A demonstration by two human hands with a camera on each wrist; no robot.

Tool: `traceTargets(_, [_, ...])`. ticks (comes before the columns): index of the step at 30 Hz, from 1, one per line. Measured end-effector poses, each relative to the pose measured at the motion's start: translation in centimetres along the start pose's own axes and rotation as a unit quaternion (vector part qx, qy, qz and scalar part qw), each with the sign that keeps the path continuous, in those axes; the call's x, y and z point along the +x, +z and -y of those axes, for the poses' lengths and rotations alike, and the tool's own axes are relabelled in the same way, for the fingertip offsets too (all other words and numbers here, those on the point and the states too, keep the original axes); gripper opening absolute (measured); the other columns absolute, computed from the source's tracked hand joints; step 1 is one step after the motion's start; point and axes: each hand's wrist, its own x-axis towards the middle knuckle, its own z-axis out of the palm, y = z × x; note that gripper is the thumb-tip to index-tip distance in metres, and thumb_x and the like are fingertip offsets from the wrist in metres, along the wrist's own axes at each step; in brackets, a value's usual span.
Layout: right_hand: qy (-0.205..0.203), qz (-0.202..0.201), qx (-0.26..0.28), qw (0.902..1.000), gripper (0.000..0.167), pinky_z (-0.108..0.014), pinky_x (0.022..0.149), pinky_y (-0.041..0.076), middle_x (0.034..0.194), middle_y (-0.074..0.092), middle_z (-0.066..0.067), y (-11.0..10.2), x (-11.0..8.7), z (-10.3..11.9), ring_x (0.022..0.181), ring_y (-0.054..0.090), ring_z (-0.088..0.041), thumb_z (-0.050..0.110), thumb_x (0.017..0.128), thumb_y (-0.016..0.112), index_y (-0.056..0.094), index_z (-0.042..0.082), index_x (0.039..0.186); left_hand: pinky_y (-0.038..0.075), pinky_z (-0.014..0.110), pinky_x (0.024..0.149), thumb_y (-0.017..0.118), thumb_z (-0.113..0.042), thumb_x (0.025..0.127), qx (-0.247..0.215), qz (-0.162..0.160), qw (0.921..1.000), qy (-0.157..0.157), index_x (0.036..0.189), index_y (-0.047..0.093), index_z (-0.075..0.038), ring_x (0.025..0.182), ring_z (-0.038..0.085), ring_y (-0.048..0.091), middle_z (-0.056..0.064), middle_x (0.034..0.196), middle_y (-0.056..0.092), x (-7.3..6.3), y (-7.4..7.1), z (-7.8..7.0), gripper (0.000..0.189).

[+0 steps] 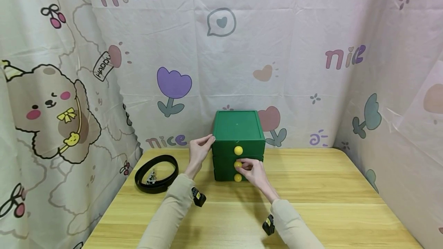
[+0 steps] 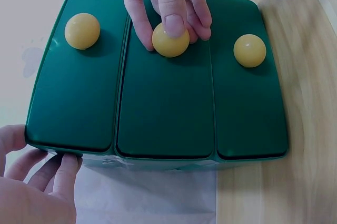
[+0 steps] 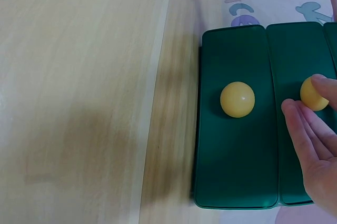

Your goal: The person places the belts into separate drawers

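Head view shows both hands at the green drawer box. The right hand (image 1: 254, 171) pinches the middle knob (image 2: 171, 48), thumb on one side and fingers on the other. The left hand (image 1: 200, 151) is at the box's upper front corner on its own side, fingers fairly straight and touching the edge rather than wrapped round it — likely there to steady the box.

As for how far things stand, the middle drawer (image 2: 164, 103) looks level with its neighbours, so judging by these views it is closed; whether it is about to be pulled out or has just been pushed in, I cannot tell. The top drawer (image 2: 73, 98) and bottom drawer (image 2: 250, 108) also sit closed, their yellow knobs untouched.

The forearms angle inward from the near edge, sleeves (image 1: 174, 203) ending near the wrists, with the right hand lower than the left.

The green drawer box (image 1: 238, 125) stands at the back of the wooden desk (image 1: 311, 187), near the printed curtain (image 1: 221, 64). Well to its left lies a coiled black strap (image 1: 154, 189) — small metallic pieces (image 1: 151, 178) show inside its loop, too small to identify.
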Motion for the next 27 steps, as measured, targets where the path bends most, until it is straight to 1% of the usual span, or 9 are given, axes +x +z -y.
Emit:
traceTargets(2, [0.003,0.002,0.001,1.0,0.021,-0.017,0.066,0.058,0.078,0.077,-0.009,-0.02,0.0,-0.03,0.074,0.075,-0.019,0.008,0.084,0.08,0.079,0.006,0.105,0.06,0.033,0.091,0.073,-0.025,0.093,-0.001,0.001,1.0,0.0,0.121,0.073,-0.002,0.104,0.017,0.072,0.017,0.118,0.074,0.03,0.0,-0.01,0.035])
traceTargets(8, [0.007,0.004,0.004,1.0,0.022,-0.017,0.067,0.058,0.079,0.077,-0.01,-0.04,0.04,-0.07,0.075,0.075,-0.02,0.007,0.084,0.08,0.079,0.006,0.106,0.055,0.043,0.1,0.071,-0.021,0.095,0.01,0.0,0.9997,-0.023,0.123,0.072,-0.003,0.113,0.023,0.07,0.02,0.125,0.07,0.38,0.14,0.09,0.034])
traceTargets(12, [0.004,0.003,0.001,1.0,0.021,-0.017,0.066,0.058,0.079,0.077,-0.009,0.01,0.01,-0.06,0.074,0.075,-0.019,0.007,0.084,0.08,0.079,0.007,0.105,0.056,0.04,0.099,0.07,-0.02,0.095,0.01,-0.002,0.9995,-0.03,0.123,0.072,-0.003,0.11,0.018,0.07,0.019,0.125,0.071,0.48,0.21,0.19,0.033])
traceTargets(15, [0.0,0.003,0.002,1.0,0.021,-0.017,0.066,0.058,0.078,0.077,-0.009,0.02,-0.07,-0.08,0.073,0.074,-0.018,0.007,0.084,0.08,0.079,0.007,0.105,0.057,0.038,0.097,0.07,-0.019,0.095,0.009,-0.002,0.9995,-0.029,0.123,0.072,-0.002,0.108,0.017,0.071,0.019,0.124,0.071,0.41,0.22,0.1,0.033])
traceTargets(19, [-0.007,0.003,0.002,1.0,0.021,-0.018,0.067,0.058,0.078,0.076,-0.008,0.02,-0.17,-0.06,0.073,0.074,-0.018,0.007,0.085,0.079,0.078,0.007,0.106,0.058,0.037,0.096,0.071,-0.019,0.094,0.008,-0.002,0.9996,-0.027,0.122,0.072,-0.003,0.109,0.018,0.07,0.019,0.124,0.071,0.32,0.21,0.03,0.033])
traceTargets(22, [-0.012,0.001,-0.005,0.9999,0.021,-0.017,0.067,0.057,0.077,0.076,-0.007,0.03,-0.25,-0.02,0.073,0.074,-0.017,0.008,0.085,0.079,0.078,0.008,0.106,0.058,0.036,0.096,0.071,-0.019,0.094,0.007,-0.001,0.9994,-0.033,0.123,0.072,-0.004,0.11,0.019,0.07,0.018,0.125,0.071,0.32,0.19,-0.01,0.032])
traceTargets(27, [-0.017,-0.003,-0.011,0.9998,0.02,-0.017,0.068,0.057,0.075,0.075,-0.005,0.1,-0.32,-0.01,0.073,0.073,-0.016,0.008,0.086,0.079,0.078,0.008,0.106,0.057,0.038,0.098,0.07,-0.019,0.095,0.007,0.0,0.9994,-0.033,0.123,0.072,-0.005,0.112,0.02,0.069,0.017,0.126,0.071,0.35,0.19,-0.03,0.032])
